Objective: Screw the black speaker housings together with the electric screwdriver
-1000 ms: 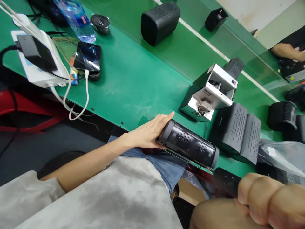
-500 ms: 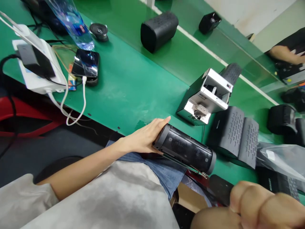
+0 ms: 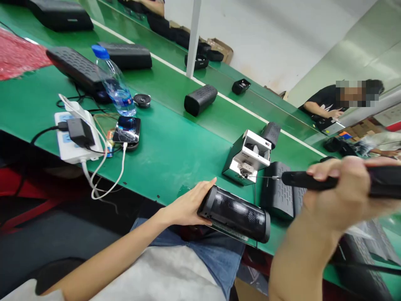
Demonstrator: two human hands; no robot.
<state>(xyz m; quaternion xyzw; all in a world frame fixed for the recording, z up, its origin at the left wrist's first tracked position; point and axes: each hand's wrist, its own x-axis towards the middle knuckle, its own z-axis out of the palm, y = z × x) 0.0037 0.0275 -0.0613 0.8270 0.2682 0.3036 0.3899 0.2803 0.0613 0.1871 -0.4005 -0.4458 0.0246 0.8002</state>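
Note:
My left hand [image 3: 191, 205] grips the near end of a black cylindrical speaker [image 3: 241, 215] with perforated grille patches, lying tilted at the bench edge above my lap. In my raised right hand [image 3: 347, 194] is a black electric screwdriver [image 3: 308, 179], held level with its thin bit pointing left. The bit's tip reaches the front outlet of a silver box, apparently a screw feeder [image 3: 246, 159]; whether it touches, I cannot tell. Behind my right hand, dark speaker covers [image 3: 278, 192] with slotted patterns stand on the bench.
A white power strip [image 3: 70, 144], a charging phone [image 3: 127, 130], a water bottle [image 3: 117, 90] and a small round speaker driver [image 3: 142, 100] sit on the left of the green bench [image 3: 175, 146]. More black speaker housings [image 3: 200, 100] stand farther back. A co-worker [image 3: 332, 102] sits across.
My right hand has risen from the lower right, bringing the screwdriver's bit to the screw feeder. The view has tilted up. My left hand still holds the speaker.

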